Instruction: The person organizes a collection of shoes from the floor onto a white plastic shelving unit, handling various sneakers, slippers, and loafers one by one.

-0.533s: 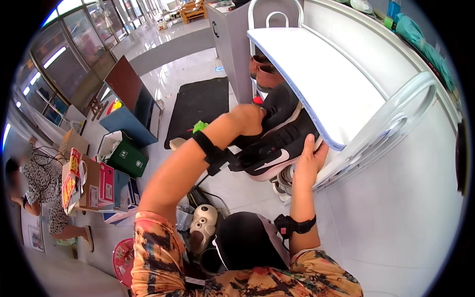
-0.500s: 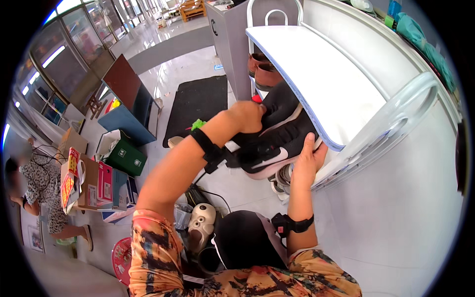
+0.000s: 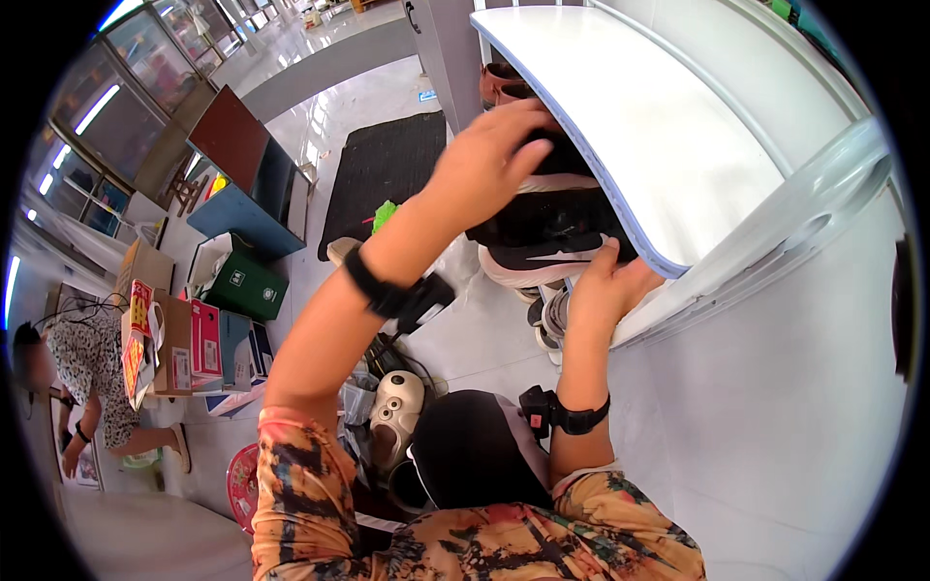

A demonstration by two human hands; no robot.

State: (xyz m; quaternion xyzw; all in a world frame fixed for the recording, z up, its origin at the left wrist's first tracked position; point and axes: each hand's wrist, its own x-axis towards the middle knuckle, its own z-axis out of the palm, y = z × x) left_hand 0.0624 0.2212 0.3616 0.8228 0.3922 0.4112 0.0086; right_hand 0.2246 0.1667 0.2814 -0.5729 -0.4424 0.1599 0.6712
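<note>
head view: the left hand [image 3: 489, 155] lies curled over the top of the black sneaker [image 3: 547, 223] on the shelf under the white board [image 3: 659, 126], fingers closed on it. the right hand [image 3: 605, 290] cups its sole from below (thumb spread). best to support it evenly and slide it level.

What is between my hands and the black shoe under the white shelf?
Nothing visible. The left hand lies on top of the black shoe, and the right hand touches its lower edge beneath the white shelf. The shelf hides the shoe's far side.
</note>
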